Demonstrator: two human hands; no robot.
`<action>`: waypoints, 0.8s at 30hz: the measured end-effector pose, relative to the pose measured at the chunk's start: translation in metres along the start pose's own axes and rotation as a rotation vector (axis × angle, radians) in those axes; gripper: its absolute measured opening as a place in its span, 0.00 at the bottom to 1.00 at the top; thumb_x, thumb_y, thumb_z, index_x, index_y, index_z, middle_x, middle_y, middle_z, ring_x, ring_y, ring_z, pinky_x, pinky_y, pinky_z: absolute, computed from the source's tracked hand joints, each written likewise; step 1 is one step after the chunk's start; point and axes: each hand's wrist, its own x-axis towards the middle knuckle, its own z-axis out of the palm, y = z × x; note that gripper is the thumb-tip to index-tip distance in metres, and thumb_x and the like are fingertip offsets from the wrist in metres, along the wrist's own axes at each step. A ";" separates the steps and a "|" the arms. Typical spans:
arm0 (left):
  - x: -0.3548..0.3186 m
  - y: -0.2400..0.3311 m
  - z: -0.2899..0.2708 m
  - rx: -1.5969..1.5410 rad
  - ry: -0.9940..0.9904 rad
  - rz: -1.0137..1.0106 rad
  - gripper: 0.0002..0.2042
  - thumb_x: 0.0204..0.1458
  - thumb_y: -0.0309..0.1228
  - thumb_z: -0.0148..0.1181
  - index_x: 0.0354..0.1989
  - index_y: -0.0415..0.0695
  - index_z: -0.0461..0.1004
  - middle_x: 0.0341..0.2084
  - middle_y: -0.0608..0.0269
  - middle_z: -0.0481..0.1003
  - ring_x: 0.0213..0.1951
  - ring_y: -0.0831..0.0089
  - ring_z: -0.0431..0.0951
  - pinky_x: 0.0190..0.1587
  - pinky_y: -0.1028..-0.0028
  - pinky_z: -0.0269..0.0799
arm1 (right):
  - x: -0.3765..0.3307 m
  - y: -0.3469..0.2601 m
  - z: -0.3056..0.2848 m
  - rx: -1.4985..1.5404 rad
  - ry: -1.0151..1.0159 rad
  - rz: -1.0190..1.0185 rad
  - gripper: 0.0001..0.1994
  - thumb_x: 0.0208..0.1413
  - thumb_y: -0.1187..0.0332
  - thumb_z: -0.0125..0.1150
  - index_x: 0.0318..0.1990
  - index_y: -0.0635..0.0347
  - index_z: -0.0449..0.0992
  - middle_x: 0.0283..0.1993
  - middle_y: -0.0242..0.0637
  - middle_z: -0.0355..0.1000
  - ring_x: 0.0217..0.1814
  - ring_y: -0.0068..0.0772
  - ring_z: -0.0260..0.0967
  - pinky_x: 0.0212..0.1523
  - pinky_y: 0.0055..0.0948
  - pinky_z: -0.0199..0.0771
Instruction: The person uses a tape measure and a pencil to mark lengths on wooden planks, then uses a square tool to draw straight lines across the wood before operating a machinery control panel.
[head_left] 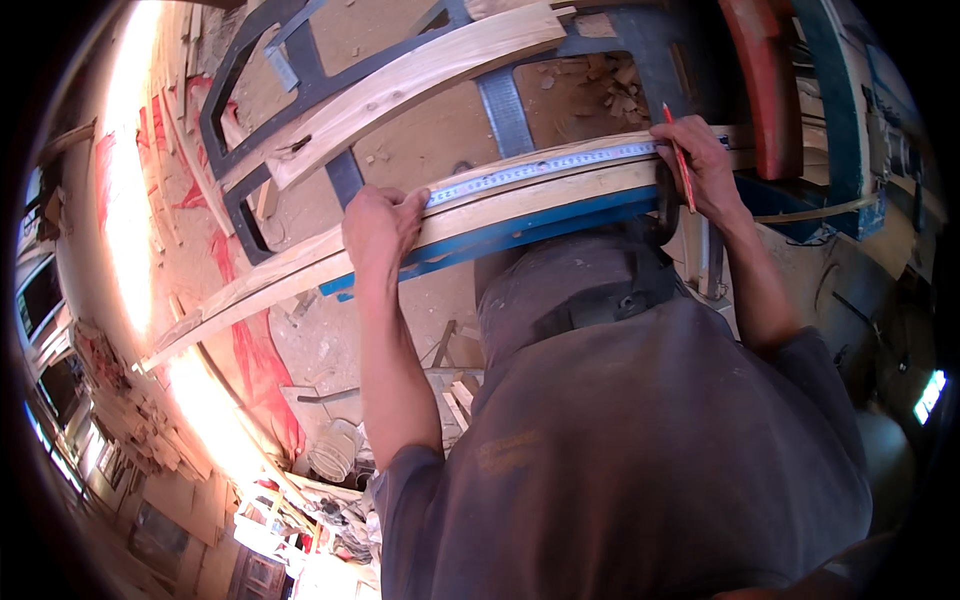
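A long wooden board (560, 192) lies across a blue metal rail (520, 236) in front of me. Along its top runs a white tape measure blade (545, 168), stretched between my two hands. My left hand (380, 228) is closed at the blade's left end, its fingers pinching there against the wood. My right hand (697, 160) grips a red pencil (680, 160), which points away from me, and sits at the right end of the visible blade. The tape's case does not show; whether the right fingers also hold the blade is hidden.
Beyond the board, a dark metal frame (345, 180) carries another wooden plank (420, 85). A red and blue machine part (765, 90) stands at the right. Wood offcuts (605, 85) lie on the floor past the frame, and red sheeting (262, 370) lies at the left.
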 end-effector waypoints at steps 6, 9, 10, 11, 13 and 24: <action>-0.004 -0.002 0.002 -0.039 -0.006 0.045 0.22 0.56 0.47 0.70 0.28 0.35 0.85 0.30 0.42 0.80 0.36 0.51 0.82 0.44 0.58 0.75 | -0.007 0.007 -0.022 0.376 0.262 0.369 0.14 0.69 0.67 0.63 0.57 0.62 0.82 0.41 0.41 0.83 0.45 0.32 0.81 0.51 0.30 0.78; 0.001 -0.011 0.008 -0.062 0.080 0.113 0.19 0.54 0.42 0.74 0.30 0.33 0.85 0.31 0.44 0.80 0.35 0.52 0.81 0.44 0.59 0.75 | -0.013 0.023 -0.026 0.518 0.291 0.552 0.15 0.71 0.62 0.61 0.56 0.62 0.84 0.39 0.36 0.83 0.44 0.26 0.79 0.50 0.26 0.77; 0.000 -0.009 0.007 -0.071 0.097 0.115 0.18 0.54 0.40 0.75 0.30 0.33 0.86 0.30 0.44 0.79 0.34 0.52 0.81 0.44 0.59 0.75 | -0.014 0.025 -0.029 0.506 0.313 0.580 0.15 0.70 0.61 0.61 0.51 0.62 0.85 0.38 0.35 0.83 0.43 0.24 0.79 0.49 0.26 0.76; 0.001 -0.008 0.008 -0.074 0.105 0.128 0.17 0.54 0.39 0.76 0.31 0.33 0.86 0.30 0.44 0.79 0.34 0.52 0.81 0.44 0.59 0.75 | -0.016 0.028 -0.031 0.466 0.306 0.567 0.14 0.69 0.61 0.62 0.49 0.63 0.85 0.38 0.35 0.83 0.43 0.24 0.79 0.49 0.26 0.77; 0.002 -0.010 0.011 -0.082 0.122 0.136 0.15 0.53 0.36 0.76 0.31 0.32 0.85 0.30 0.44 0.79 0.33 0.51 0.81 0.43 0.59 0.74 | -0.017 0.031 -0.028 0.393 0.272 0.539 0.13 0.67 0.61 0.64 0.46 0.63 0.86 0.37 0.35 0.83 0.43 0.24 0.79 0.49 0.27 0.77; 0.001 -0.009 0.011 -0.100 0.104 0.105 0.19 0.54 0.38 0.75 0.31 0.28 0.83 0.27 0.48 0.78 0.31 0.59 0.79 0.41 0.60 0.73 | -0.016 0.045 -0.016 0.436 0.318 0.526 0.10 0.59 0.63 0.67 0.36 0.63 0.81 0.29 0.37 0.76 0.34 0.28 0.75 0.39 0.32 0.74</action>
